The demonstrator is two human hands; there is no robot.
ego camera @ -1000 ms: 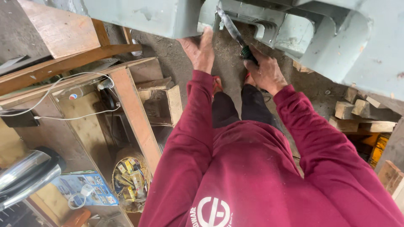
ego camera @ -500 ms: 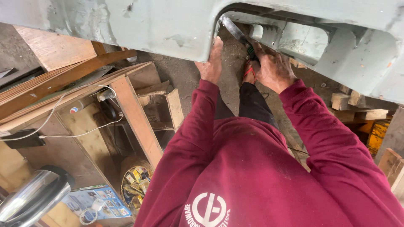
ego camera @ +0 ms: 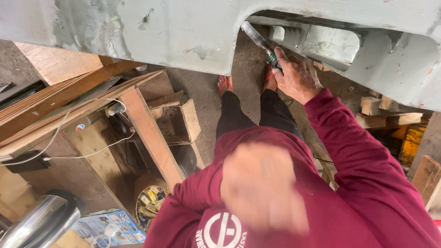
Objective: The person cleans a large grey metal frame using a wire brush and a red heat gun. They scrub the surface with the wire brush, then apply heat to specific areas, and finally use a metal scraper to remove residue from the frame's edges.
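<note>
Right hand (ego camera: 298, 76): clenched round the green-banded grip of a tool (ego camera: 260, 41) — raised to the opening in the grey-green steel frame (ego camera: 151, 32).
Tool: long metal shaft, slanting up and left from the fist into the frame's cut-out; its tip is against the edge of the opening, contact not clear.
Left hand (ego camera: 264, 186): close to the camera, heavily blurred, in front of the maroon sweatshirt (ego camera: 367, 183); whether it is loose or closed I cannot tell — nothing visible in it.
Frame: spans the top of the view, paint chipped and stained, ribs visible inside the cut-out.
Feet: red sandals (ego camera: 225, 84) on the concrete floor, below the frame.
Left side: wooden planks (ego camera: 151, 138) leaning, a white cable (ego camera: 87, 154) trailing over them, a small wooden box (ego camera: 183, 117).
Lower left: round basket (ego camera: 149, 202) of small packets, a chrome cylinder (ego camera: 36, 225) at the corner.
Right side: stacked wood blocks (ego camera: 381, 112) under the frame.
</note>
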